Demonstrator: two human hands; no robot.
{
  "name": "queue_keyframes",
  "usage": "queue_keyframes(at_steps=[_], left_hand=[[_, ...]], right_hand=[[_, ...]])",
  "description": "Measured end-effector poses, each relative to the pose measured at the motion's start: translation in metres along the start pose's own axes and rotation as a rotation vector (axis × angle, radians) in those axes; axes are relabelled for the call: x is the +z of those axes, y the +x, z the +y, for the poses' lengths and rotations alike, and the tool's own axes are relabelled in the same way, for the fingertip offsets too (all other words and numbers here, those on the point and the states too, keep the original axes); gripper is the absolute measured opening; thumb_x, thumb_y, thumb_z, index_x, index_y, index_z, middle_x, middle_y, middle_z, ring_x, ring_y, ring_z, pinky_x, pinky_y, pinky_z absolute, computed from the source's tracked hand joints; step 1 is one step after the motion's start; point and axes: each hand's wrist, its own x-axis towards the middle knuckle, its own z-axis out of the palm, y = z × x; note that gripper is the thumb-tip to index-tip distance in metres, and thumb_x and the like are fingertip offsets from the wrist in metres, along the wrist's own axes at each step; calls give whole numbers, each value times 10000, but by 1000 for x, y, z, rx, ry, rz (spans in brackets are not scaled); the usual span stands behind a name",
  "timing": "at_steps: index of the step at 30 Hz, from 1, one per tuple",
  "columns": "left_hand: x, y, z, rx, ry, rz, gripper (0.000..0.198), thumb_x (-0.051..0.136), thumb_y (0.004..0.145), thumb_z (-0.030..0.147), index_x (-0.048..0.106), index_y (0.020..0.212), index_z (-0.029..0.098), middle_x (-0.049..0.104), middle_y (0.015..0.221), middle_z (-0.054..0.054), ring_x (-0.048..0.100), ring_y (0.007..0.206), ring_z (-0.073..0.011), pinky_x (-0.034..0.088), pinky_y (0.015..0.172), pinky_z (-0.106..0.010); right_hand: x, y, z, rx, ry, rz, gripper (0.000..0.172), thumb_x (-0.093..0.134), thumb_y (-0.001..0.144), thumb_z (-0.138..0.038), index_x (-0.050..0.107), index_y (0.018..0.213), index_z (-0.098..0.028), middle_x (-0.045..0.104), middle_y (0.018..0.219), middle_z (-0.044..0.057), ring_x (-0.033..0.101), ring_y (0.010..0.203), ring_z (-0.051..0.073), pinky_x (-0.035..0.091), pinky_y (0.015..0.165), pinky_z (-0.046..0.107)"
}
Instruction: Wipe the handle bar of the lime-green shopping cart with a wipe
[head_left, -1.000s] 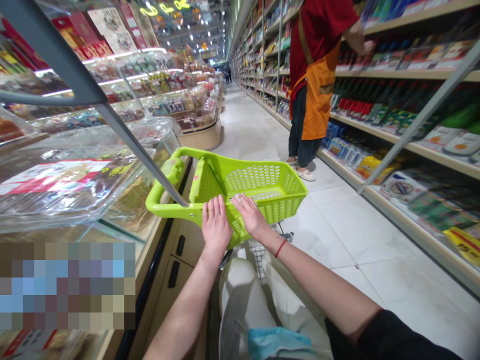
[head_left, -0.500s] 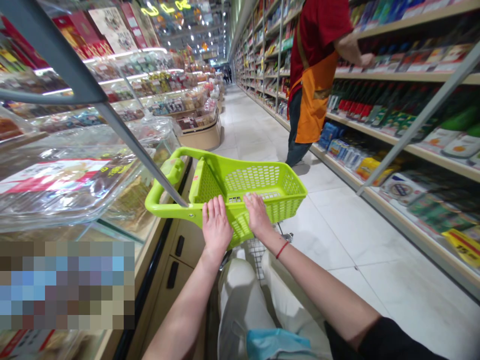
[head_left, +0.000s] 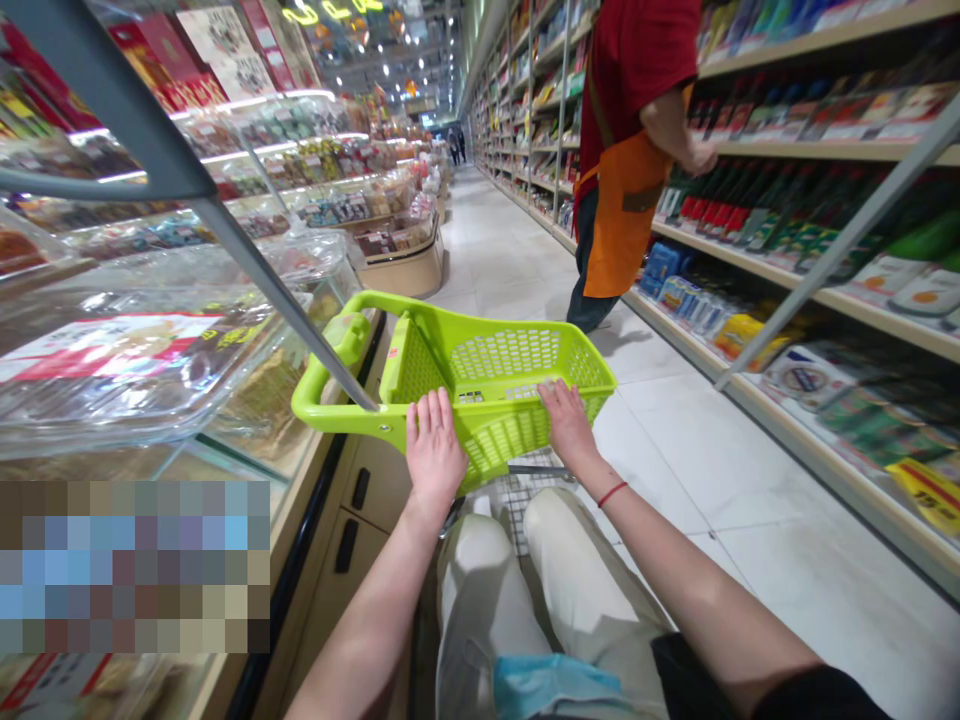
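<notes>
A lime-green shopping cart with perforated plastic walls stands crosswise before my knees, its handle end to the left. I see nothing in its basket. My left hand grips the near rim around the middle, fingers lying over the edge. Farther right along the same rim, near the basket's front end, my right hand has its fingers hooked over the edge. A red cord bracelet circles my right wrist.
Against the cart's left end stands a display counter with clear-lidded food packs. A co-worker in an orange apron stands by the stocked shelves at right. Tiled floor runs between. A grey pole crosses at left.
My right hand has slid right along the cart's rim, away from my left hand, which stays put. The co-worker's arm has lowered from the shelf.
</notes>
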Motion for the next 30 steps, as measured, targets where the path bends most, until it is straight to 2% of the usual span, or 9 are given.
queue_keyframes(at_steps=[4,7,10,12,14,19,22,26,30], left_hand=[[0,0,2,5,15,4,748,438,792,111,275,1510,-18,447,1490,-224,376,1417,-326,198,1229,-498],[0,0,1,12,23,11,725,429,812,114,280,1509,-17,448,1489,-224,378,1415,-326,205,1225,-497],[0,0,0,16,24,14,716,429,823,116,282,1511,-15,443,1492,-224,384,1409,-329,209,1223,-493],[-1,0,-1,17,21,12,717,430,824,114,280,1514,-12,445,1491,-222,387,1407,-326,205,1226,-487],[-1,0,-2,19,18,8,719,433,821,111,282,1513,-14,444,1492,-221,384,1407,-325,199,1230,-480],[-2,0,-1,9,13,-6,740,439,800,105,280,1512,-16,433,1501,-219,371,1414,-327,197,1232,-477],[-2,1,1,1,12,-13,749,444,791,102,277,1510,-26,431,1500,-228,374,1413,-330,190,1232,-486],[-2,0,2,5,12,-14,760,456,785,104,271,1509,-34,433,1495,-235,368,1416,-340,181,1232,-493],[-3,-1,1,8,5,-7,748,440,805,112,257,1517,-20,430,1502,-231,357,1429,-327,185,1231,-497]], right_hand=[[12,4,-36,22,75,10,771,394,688,95,490,1427,-105,493,1466,217,298,1479,299,264,1194,587],[20,11,-76,-117,165,-41,750,389,717,66,469,1445,-92,481,1477,212,288,1482,288,264,1202,563],[20,15,-94,-234,204,-79,741,377,744,48,446,1467,-102,470,1493,194,283,1485,274,268,1204,554],[17,14,-86,-261,182,-87,747,362,753,56,440,1474,-121,472,1496,184,284,1487,263,271,1203,554],[12,11,-65,-238,128,-83,753,358,746,74,461,1462,-137,483,1490,178,298,1483,254,271,1204,554],[-4,1,4,-46,-32,-48,737,385,708,101,520,1399,-118,497,1474,204,353,1457,272,272,1198,565],[-6,-2,16,50,-50,-2,756,402,690,100,504,1407,-118,482,1483,213,331,1467,286,269,1193,574],[8,0,-24,65,51,31,799,398,683,87,449,1455,-112,447,1510,209,277,1489,283,247,1200,585],[19,6,-78,-105,162,-38,745,374,735,54,451,1460,-94,430,1520,209,281,1486,276,253,1207,558]])
